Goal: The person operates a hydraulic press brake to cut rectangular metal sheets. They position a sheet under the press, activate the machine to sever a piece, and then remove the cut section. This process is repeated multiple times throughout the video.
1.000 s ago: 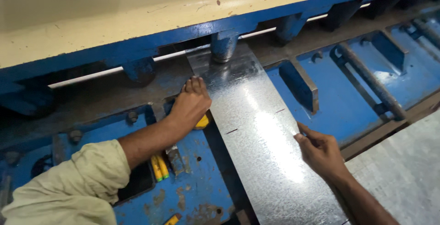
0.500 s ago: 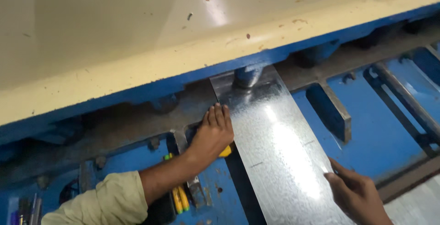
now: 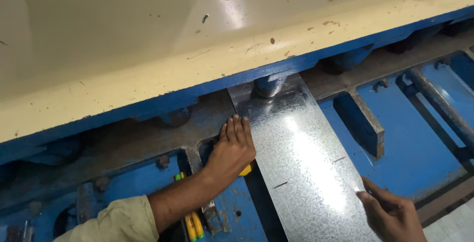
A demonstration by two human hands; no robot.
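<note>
- The galvanized metal strip (image 3: 301, 168) now reaches further under the shear's cream guard (image 3: 197, 74) than before.
- The left hand (image 3: 233, 148) lies flat, fingers together, on the strip's left edge.
- The right hand (image 3: 390, 215) pinches its right edge.
- The strip rests on the blue machine bed (image 3: 414, 143).

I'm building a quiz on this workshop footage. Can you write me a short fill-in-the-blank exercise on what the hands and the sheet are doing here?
1. The left hand lies flat at the ____ edge of the galvanized metal sheet.
2. The right hand touches the sheet's ____ edge.
3. The far end of the sheet lies under a round ____ hold-down foot.
4. Beside the left forearm lie yellow and ____ pens.

Missing words: left; right; blue; green
</note>
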